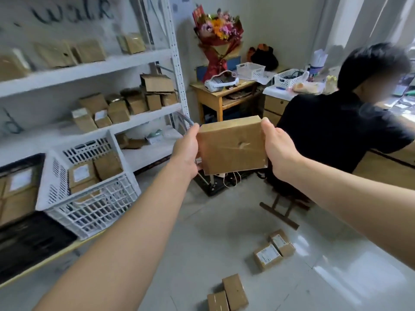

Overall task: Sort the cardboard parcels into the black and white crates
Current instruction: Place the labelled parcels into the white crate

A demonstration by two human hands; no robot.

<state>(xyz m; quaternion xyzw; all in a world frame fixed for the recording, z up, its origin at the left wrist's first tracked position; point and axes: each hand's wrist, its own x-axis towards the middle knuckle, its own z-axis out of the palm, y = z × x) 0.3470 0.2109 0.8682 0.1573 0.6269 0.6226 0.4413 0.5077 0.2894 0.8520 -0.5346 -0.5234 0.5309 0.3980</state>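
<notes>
Grey tiled floor point(202, 221) below, with small brown parcels point(274, 250) lying loose. Left hand point(186, 149) and right hand point(278, 149) clamped on flat brown cardboard parcel point(232, 147), raised mid-air, probably for checking before white slotted plastic crate point(89, 198) or black crate point(27, 241).

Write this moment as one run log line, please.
left hand: holds parcel | right hand: holds parcel | white crate: has parcels | floor parcels: unsorted

Both hands, left hand point(187, 151) and right hand point(280, 149), grip a cardboard parcel point(232, 145) by its sides in mid-air. The white crate point(89, 212) and black crate point(27, 243) sit left; more parcels point(267, 255) lie on the floor point(202, 232).
</notes>
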